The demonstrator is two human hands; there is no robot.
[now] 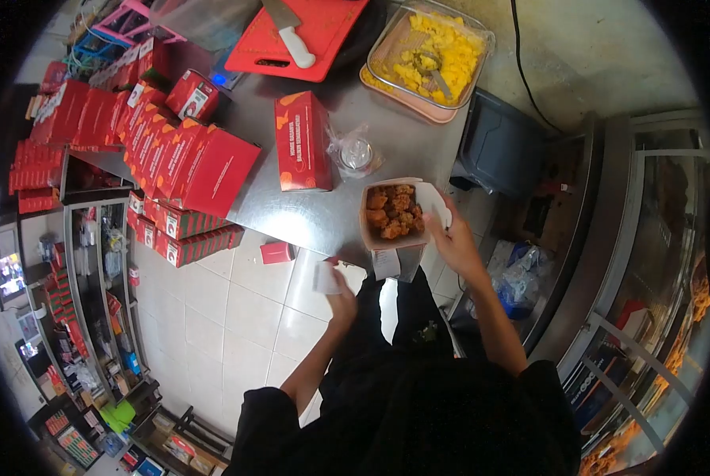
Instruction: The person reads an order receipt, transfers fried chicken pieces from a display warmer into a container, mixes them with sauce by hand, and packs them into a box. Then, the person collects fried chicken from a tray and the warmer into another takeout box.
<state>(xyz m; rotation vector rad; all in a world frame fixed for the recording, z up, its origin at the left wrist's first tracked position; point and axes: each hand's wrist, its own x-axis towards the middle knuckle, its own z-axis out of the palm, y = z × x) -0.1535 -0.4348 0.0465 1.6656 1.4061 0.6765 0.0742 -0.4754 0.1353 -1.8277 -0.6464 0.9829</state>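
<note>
An open takeaway box [364, 227] with pieces of fried chicken [395, 211] stands at the front edge of the steel table [280, 214]. My right hand [455, 240] grips its raised lid flap at the right side. My left hand [341, 302] is closed on a white paper slip [324, 278], held out in front of the table edge; a bit of red shows at the slip's top. Another printed white slip [386, 264] lies against the front of the box. Beyond the box are a tall red carton [301, 143] and a clear plastic bag with a round container [356, 153].
Stacked red boxes [212, 170] fill the table's left side. At the back lie a red cutting board [323, 62] with a knife [293, 40] and a tray of yellow food [442, 59]. A dark bin [502, 143] stands right. A red box [276, 252] is on the floor.
</note>
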